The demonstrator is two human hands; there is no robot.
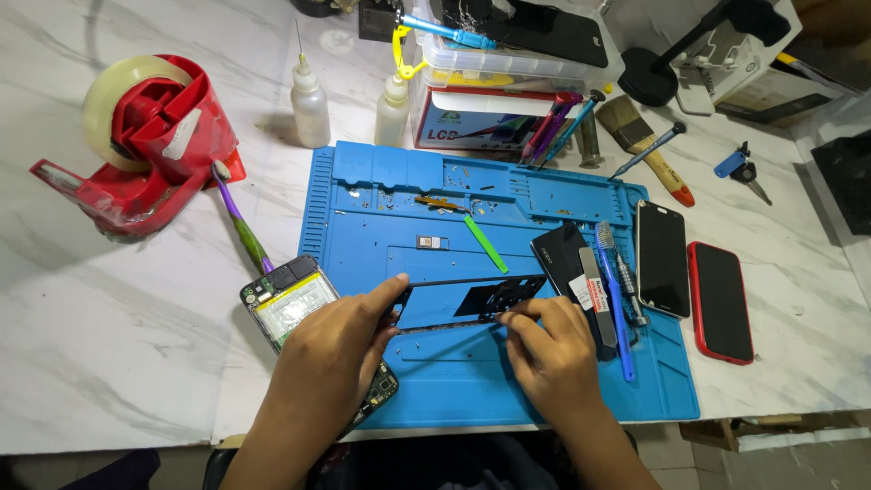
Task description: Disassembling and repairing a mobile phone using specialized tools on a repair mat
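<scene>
left hand [340, 340] pinching, right hand [549, 349] pinching

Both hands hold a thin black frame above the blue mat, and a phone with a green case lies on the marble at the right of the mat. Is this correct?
Not quite. The head view shows the left hand and right hand holding the black frame above the blue mat, but the phone on the marble to the right has a red case, not green.

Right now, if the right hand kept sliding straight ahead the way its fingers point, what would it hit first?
The right hand points up-left along the black phone frame it pinches; beyond that, probably the green pry stick, though depth is unclear.
</scene>
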